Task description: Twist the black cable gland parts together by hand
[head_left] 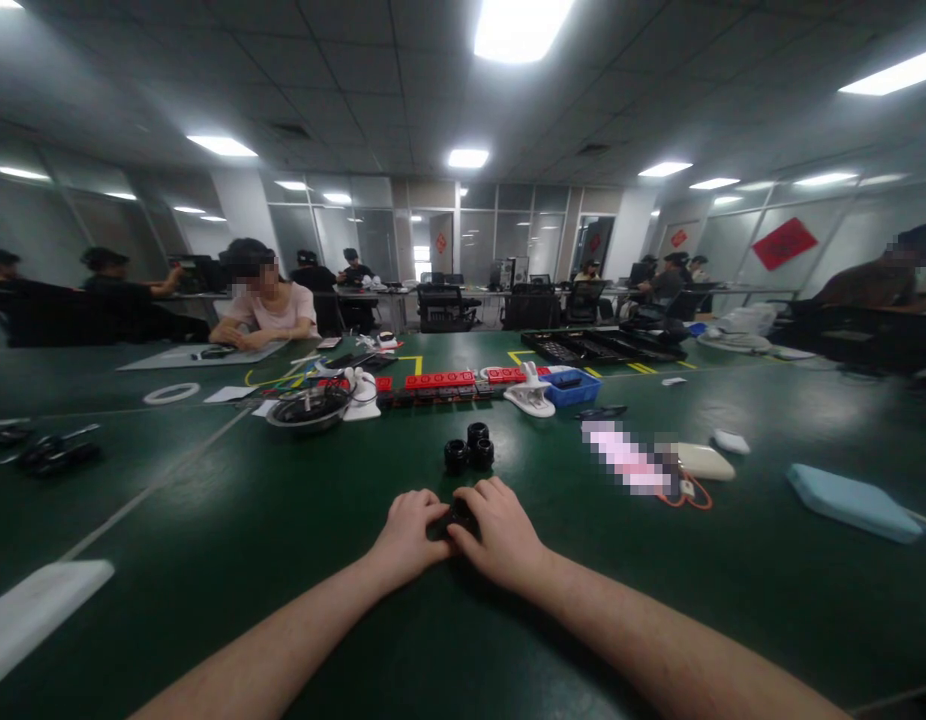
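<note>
Three black cylindrical parts (477, 453) sit grouped on the green bench (335, 500), two nearer and one just behind, close enough that I can't make out any gaps. Another dark piece (461, 517) is apart from them, on the near side, between the person's hands, so it hasn't joined the group. The right hand (506, 532) is curled narrowly around it, thumb and fingers on it; the left hand (409, 532) meets it from the other side, fingers bent, though whether it grips or only touches I can't tell. Beyond the group lie a red-and-black strip (439, 381), a white clamp (533, 396) and a blue bin (579, 392).
</note>
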`<move>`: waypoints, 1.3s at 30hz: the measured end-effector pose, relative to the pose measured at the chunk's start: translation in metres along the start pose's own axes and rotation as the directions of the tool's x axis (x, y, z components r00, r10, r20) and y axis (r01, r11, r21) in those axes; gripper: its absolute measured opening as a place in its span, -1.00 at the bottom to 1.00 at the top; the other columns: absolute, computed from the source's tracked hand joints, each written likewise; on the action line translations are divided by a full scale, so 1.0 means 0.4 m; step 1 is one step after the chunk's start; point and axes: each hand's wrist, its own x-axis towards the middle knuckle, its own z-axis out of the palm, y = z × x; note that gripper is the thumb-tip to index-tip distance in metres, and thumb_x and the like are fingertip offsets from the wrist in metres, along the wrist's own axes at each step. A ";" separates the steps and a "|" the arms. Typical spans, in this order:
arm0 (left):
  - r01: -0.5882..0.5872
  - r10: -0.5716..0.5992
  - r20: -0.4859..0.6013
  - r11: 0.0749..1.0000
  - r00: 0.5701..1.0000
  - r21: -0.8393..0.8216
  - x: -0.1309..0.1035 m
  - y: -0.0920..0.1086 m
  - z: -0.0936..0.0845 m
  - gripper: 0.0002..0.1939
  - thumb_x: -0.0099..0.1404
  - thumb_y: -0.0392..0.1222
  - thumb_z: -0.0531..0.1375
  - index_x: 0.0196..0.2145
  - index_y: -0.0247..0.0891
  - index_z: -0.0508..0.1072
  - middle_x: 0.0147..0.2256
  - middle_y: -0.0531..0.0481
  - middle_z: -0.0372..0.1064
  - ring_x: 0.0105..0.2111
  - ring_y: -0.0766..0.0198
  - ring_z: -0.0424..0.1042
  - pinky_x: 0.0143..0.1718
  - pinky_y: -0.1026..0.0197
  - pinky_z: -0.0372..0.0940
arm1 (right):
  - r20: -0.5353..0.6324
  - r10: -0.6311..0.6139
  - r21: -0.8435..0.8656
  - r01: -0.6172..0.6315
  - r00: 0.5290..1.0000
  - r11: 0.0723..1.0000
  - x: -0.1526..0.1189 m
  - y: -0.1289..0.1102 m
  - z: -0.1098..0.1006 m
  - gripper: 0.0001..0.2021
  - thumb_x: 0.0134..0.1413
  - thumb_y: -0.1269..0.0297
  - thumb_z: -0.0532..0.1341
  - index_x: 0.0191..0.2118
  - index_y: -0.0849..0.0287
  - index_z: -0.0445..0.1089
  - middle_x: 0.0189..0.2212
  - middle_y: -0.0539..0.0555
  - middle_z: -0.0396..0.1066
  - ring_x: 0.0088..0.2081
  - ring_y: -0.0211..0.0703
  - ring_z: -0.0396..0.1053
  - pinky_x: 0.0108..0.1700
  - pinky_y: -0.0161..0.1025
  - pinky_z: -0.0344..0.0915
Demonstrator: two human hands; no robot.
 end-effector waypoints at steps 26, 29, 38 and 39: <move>-0.030 0.030 -0.019 1.000 0.999 0.000 -0.004 0.003 -0.002 -0.74 0.01 -0.01 0.16 -0.35 -0.18 0.39 -0.30 0.04 0.23 -0.24 0.19 0.19 -0.15 0.11 0.12 | 0.046 -0.045 0.009 0.045 0.998 0.999 0.006 0.007 -0.009 -0.72 0.00 0.23 0.11 -0.14 0.21 0.26 -0.31 0.11 0.24 -0.24 -0.11 0.14 -0.17 -0.20 0.12; -0.058 0.058 -0.014 0.998 0.998 -0.033 -0.007 0.002 -0.001 -0.68 0.00 0.04 0.16 -0.31 -0.17 0.37 -0.27 0.04 0.22 -0.22 0.18 0.18 -0.16 0.12 0.13 | 0.036 -0.045 0.020 0.044 0.998 0.999 0.005 0.008 -0.008 -0.71 -0.01 0.22 0.12 -0.14 0.20 0.26 -0.31 0.11 0.24 -0.24 -0.10 0.14 -0.19 -0.20 0.13; -0.027 0.027 0.007 0.999 1.000 -0.046 -0.005 0.002 -0.001 -0.72 0.04 0.02 0.14 -0.32 -0.18 0.38 -0.26 0.03 0.22 -0.23 0.19 0.19 -0.18 0.12 0.16 | 0.026 -0.059 0.037 0.058 0.998 0.998 0.003 0.010 -0.008 -0.71 -0.01 0.22 0.13 -0.14 0.21 0.26 -0.30 0.10 0.26 -0.23 -0.12 0.15 -0.18 -0.20 0.14; -0.027 0.027 0.007 0.999 1.000 -0.047 -0.005 0.001 -0.001 -0.72 0.04 0.02 0.14 -0.31 -0.18 0.38 -0.26 0.03 0.22 -0.23 0.19 0.19 -0.18 0.12 0.16 | 0.020 -0.063 0.038 0.062 0.998 0.997 0.003 0.009 -0.009 -0.71 -0.01 0.23 0.13 -0.14 0.21 0.26 -0.30 0.10 0.27 -0.22 -0.12 0.14 -0.17 -0.20 0.14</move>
